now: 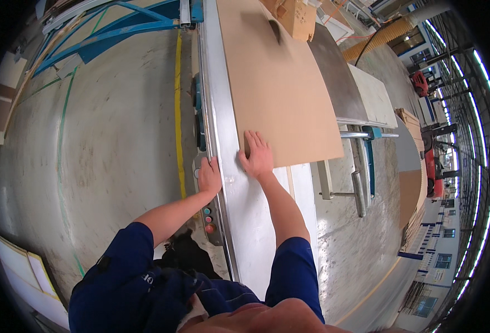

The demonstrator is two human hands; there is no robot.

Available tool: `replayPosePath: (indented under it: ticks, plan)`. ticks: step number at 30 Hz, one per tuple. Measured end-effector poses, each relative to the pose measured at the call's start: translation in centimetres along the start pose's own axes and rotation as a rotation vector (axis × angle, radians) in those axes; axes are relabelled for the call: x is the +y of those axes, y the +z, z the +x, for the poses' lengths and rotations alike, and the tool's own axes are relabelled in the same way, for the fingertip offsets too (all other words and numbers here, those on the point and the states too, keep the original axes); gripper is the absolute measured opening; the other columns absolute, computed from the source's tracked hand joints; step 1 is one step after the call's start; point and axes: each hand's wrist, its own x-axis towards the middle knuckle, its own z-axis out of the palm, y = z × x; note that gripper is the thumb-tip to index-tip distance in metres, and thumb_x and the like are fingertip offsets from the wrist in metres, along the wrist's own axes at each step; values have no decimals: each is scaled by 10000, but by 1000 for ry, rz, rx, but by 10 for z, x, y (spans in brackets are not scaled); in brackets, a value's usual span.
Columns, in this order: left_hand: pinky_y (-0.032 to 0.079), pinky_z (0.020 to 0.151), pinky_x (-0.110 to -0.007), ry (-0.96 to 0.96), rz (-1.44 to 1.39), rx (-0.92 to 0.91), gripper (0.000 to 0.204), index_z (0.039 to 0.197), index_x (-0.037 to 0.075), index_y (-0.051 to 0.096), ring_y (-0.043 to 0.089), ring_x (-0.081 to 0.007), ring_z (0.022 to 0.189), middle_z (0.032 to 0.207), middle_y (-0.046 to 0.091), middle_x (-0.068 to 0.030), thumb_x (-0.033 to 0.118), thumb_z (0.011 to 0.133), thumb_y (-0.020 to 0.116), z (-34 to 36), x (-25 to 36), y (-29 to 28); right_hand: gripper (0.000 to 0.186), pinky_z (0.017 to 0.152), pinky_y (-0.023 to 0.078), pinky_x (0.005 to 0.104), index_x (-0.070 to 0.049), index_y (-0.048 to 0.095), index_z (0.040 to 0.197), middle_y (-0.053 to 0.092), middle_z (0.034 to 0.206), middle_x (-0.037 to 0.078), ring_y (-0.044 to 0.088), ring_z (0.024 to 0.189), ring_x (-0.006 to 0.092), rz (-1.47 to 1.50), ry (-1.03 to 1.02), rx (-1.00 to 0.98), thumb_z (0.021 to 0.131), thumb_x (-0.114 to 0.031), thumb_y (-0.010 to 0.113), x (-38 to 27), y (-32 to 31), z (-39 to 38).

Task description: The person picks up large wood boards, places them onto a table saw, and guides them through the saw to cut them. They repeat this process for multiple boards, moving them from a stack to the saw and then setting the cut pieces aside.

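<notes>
A large light-brown board (pixel 281 94) lies flat on a long silver machine table (pixel 223 94), with a dark smudge or shadow near its far end. My right hand (pixel 258 156) lies on the board's near left corner, fingers spread and thumb out over the silver surface. To its left, my left hand (pixel 210 175) curls its fingers over the table's outer edge rail (pixel 223 206). Its fingertips are partly hidden. Below that hand, a control panel with green and red buttons (pixel 209 220) sits on the machine's side.
A cardboard box (pixel 296 19) stands by the board's far end. Right of the board are a dark tabletop (pixel 334 66) and a metal roller (pixel 358 194). A blue frame (pixel 111 33) is at far left; a yellow floor line (pixel 179 111) runs alongside. Red forklifts (pixel 431 166) stand farther right.
</notes>
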Motion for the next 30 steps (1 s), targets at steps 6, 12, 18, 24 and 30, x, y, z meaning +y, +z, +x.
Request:
replayPosePath:
  ticks: [6,12,18,24,30]
  plan:
    - [432,785,-588,9,4,10,441,954,-26,492,577,-551,905,906,617,-355,396,1042,397,76,19,7,614,1071,359,435,-83,486,1427,506,1468,98,424,1387,304,-4,2,16,872,-333,568,9,15,74]
    - [436,781,-592,21,34,37,463,934,-21,486,582,-547,892,888,621,-345,420,1042,394,156,33,16,623,1058,369,414,-85,480,1430,498,1473,93,421,1389,280,13,1,-5,870,-344,567,15,24,153]
    - [439,748,-602,8,110,50,475,930,-15,483,587,-546,869,878,625,-335,436,1043,387,234,45,26,638,1057,365,413,-78,465,1435,483,1480,86,406,1395,267,0,1,-35,873,-363,563,22,35,231]
    - [419,723,-599,57,60,74,469,914,-25,486,563,-556,842,860,603,-343,415,1048,392,307,58,27,646,1060,363,434,-67,465,1429,477,1483,91,402,1396,274,45,1,-45,871,-379,558,23,45,304]
    - [421,741,-586,86,96,78,472,909,-32,502,557,-557,861,879,601,-346,405,1049,395,377,79,30,639,1055,370,453,-77,471,1424,491,1472,103,406,1392,307,63,-8,-19,866,-372,566,33,64,375]
